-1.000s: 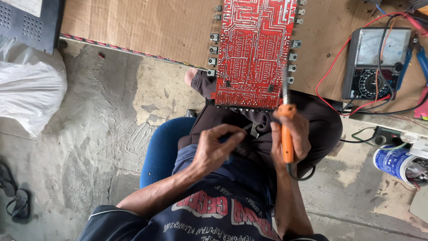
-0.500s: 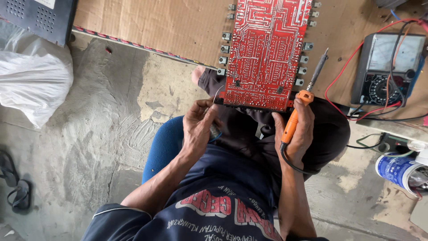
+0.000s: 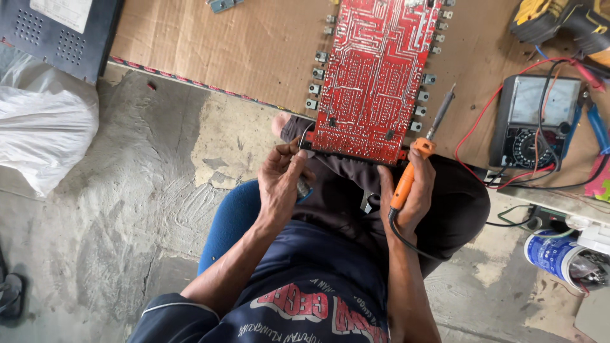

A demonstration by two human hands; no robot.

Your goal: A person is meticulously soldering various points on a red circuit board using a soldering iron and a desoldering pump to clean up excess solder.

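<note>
- left hand pinched shut at the near-left corner of the red circuit board; what it grips is hard to make out
- board's far end cut off
- right hand wraps the orange soldering iron, tip beside the board

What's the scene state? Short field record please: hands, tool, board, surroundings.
left hand: pinches a thin wire at the board's near left corner
right hand: grips the soldering iron, tip off the board's right edge
board: red, solder side up, on cardboard
meter: right of board, red and black leads attached
bag: white, on floor at left
</note>
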